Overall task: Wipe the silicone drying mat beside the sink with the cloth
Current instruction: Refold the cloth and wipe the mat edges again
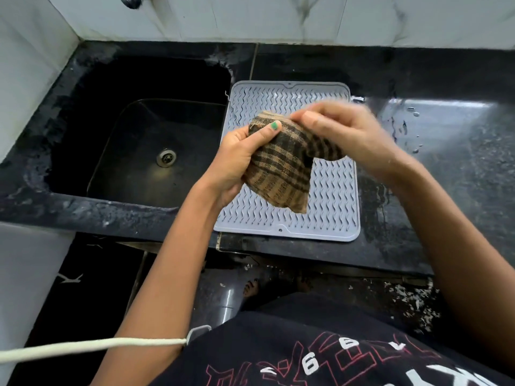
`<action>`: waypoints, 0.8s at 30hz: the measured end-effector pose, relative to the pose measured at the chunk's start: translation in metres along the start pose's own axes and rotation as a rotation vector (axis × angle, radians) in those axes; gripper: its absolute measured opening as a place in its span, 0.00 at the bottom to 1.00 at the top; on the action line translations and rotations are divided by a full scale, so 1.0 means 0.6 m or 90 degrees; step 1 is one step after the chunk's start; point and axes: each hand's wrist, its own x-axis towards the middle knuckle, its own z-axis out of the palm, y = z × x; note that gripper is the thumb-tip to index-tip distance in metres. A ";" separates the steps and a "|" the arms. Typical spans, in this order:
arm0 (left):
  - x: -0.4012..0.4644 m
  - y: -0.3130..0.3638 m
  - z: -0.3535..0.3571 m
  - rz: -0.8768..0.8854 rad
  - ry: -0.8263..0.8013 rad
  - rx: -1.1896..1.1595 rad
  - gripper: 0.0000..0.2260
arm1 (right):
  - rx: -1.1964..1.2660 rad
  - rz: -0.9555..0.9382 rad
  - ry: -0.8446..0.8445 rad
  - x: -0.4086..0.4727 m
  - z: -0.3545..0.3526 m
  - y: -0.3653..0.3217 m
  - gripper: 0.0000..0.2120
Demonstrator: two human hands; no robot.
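Both the left hand (237,160) and right hand (340,132) grip the bunched brown-black checked cloth (281,165) above the grey ribbed silicone drying mat (331,196) on the tabletop; wiping seems not started

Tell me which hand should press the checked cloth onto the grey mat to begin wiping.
Left, probably. The left hand grips most of the cloth above the drying mat; the blurred right hand only pinches its upper edge.

The sink (133,140) is set into the counter (446,168) at the left, its drain (166,158) in the basin floor. The drying mat (328,196) lies on the counter just right of the sink. Above the mat, the left hand (237,160) and right hand (342,132) hold the cloth (281,168) between them.
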 end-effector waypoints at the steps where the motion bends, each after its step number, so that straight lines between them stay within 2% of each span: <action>1: 0.001 -0.004 0.001 -0.008 0.019 -0.001 0.08 | 0.081 0.048 -0.102 -0.008 0.008 0.006 0.16; 3: 0.002 -0.011 0.004 -0.039 0.041 0.003 0.10 | 0.205 0.140 -0.173 -0.018 0.027 0.032 0.21; 5: -0.001 -0.018 0.006 -0.043 0.064 0.097 0.10 | 0.214 0.196 -0.160 -0.024 0.047 0.053 0.20; 7: -0.001 -0.022 0.007 -0.006 0.139 0.373 0.11 | 0.203 0.224 -0.130 -0.026 0.055 0.070 0.17; 9: 0.003 -0.028 0.005 0.023 0.304 0.697 0.18 | 0.249 0.257 -0.094 -0.026 0.053 0.083 0.21; 10: 0.003 -0.026 0.004 0.048 0.364 0.759 0.19 | 0.277 0.267 -0.073 -0.025 0.050 0.086 0.23; 11: 0.007 -0.026 -0.001 0.067 0.358 0.743 0.20 | 0.305 0.271 -0.059 -0.022 0.046 0.088 0.23; 12: 0.011 -0.026 -0.006 0.078 0.291 0.662 0.21 | 0.334 0.267 -0.055 -0.019 0.042 0.090 0.22; 14: 0.021 -0.026 -0.007 0.034 0.090 0.429 0.21 | 0.401 0.254 -0.062 -0.013 0.031 0.086 0.18; 15: 0.025 -0.028 -0.005 0.007 0.021 0.359 0.18 | 0.434 0.253 -0.056 -0.007 0.026 0.085 0.16; 16: 0.030 -0.032 -0.004 0.003 0.000 0.328 0.16 | 0.456 0.258 -0.035 -0.001 0.023 0.085 0.17; 18: 0.043 -0.037 0.005 0.036 0.072 0.311 0.12 | 0.406 0.268 0.044 0.009 0.023 0.088 0.19; 20: 0.057 -0.042 0.010 0.032 0.145 0.262 0.10 | 0.180 0.215 0.110 0.014 0.023 0.094 0.22; 22: 0.071 -0.042 0.013 -0.025 0.159 0.195 0.09 | 0.050 0.130 0.040 0.015 0.023 0.094 0.25; 24: 0.080 -0.040 0.016 -0.096 0.149 0.128 0.08 | 0.114 0.112 -0.058 0.016 0.035 0.087 0.29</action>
